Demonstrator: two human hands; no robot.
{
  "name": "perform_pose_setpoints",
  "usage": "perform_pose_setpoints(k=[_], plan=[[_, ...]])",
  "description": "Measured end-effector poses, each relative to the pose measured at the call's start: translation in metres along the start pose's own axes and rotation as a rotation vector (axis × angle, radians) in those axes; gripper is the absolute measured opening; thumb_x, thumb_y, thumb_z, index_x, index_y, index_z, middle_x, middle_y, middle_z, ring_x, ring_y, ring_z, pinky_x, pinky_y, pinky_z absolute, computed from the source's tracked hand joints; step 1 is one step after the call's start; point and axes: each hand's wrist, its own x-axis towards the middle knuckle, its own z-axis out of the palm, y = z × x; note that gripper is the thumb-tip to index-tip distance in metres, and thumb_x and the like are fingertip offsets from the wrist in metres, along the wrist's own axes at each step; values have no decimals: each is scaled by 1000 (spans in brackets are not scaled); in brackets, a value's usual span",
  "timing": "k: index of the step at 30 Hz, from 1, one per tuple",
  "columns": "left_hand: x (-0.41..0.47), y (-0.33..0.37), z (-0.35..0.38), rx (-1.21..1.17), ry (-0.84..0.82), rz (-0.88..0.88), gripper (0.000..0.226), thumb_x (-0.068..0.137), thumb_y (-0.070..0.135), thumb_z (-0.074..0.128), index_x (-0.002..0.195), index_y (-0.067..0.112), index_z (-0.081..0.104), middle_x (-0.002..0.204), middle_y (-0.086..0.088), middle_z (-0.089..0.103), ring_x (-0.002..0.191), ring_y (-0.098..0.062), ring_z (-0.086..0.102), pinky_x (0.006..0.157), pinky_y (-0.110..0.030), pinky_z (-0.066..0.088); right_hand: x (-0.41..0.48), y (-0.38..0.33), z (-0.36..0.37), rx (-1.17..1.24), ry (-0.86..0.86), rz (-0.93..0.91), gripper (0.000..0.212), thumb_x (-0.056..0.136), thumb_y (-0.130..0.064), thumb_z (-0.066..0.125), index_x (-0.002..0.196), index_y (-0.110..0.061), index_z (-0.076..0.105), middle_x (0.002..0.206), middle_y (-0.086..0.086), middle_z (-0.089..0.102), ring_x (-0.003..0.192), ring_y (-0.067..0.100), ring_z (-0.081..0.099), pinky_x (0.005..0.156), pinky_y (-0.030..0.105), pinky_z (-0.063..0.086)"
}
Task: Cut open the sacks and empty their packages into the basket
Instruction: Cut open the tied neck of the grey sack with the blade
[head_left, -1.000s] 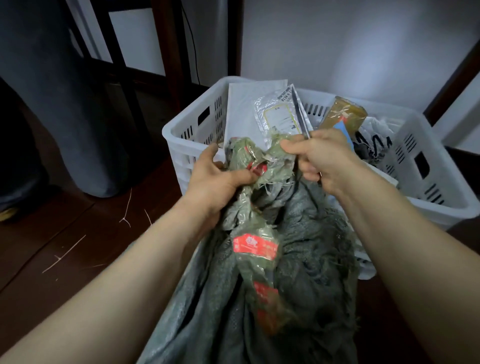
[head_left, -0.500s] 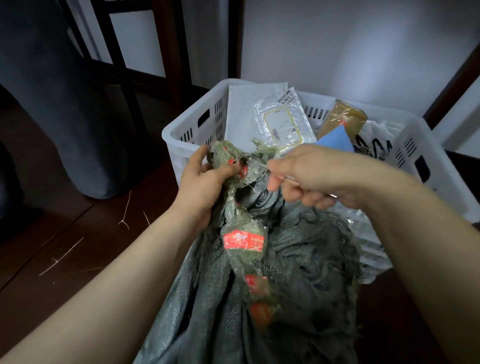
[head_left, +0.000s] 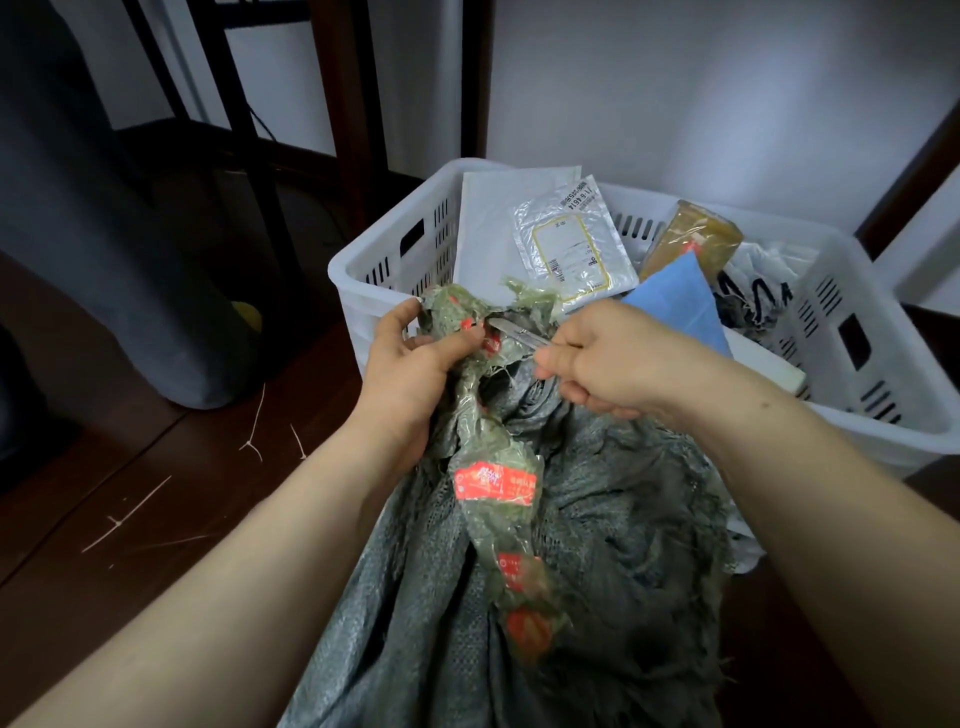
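The sack (head_left: 597, 545), grey woven plastic, lies bunched in the near centre against the basket's near wall. The left hand (head_left: 410, 364) grips its twisted neck, fingers and thumb curled round it. Clear tape (head_left: 493, 480) with red print wraps the neck and trails down. The right hand (head_left: 608, 358) pinches a slim metal blade (head_left: 514, 331), its tip touching the taped neck just beside the left thumb. Beyond, the white slatted basket (head_left: 374, 291) holds a white mailer (head_left: 498, 208), a clear pouch (head_left: 566, 239), a blue package (head_left: 680, 301) and a brown taped parcel (head_left: 691, 234). Dark wooden floor (head_left: 130, 467) spreads left.
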Motion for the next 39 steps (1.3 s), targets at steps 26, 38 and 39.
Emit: perform_pose_setpoints(k=[26, 38, 39], plan=[[5, 5, -9, -76, 12, 9, 73, 76, 4, 74, 140, 21, 44, 105, -6, 70, 82, -11, 71, 68, -23, 58, 2, 7, 17, -306, 254, -161, 23, 98, -32, 44, 99, -15, 59, 99, 5, 66, 96, 28, 58, 81, 36, 48], [7, 0, -6, -40, 30, 47, 70, 74, 1, 74, 137, 18, 47, 107, -12, 68, 90, -20, 70, 82, -34, 57, 5, 3, 17, -329, 251, -134, 25, 98, -30, 45, 94, -12, 62, 92, 7, 67, 91, 31, 60, 81, 39, 51], [7, 0, -6, -55, 30, 45, 68, 75, 0, 73, 135, 18, 48, 104, -11, 69, 89, -20, 71, 81, -34, 58, 5, 3, 17, -333, 249, -132, 25, 98, -30, 45, 93, -12, 62, 92, 7, 67, 91, 31, 60, 81, 39, 51]])
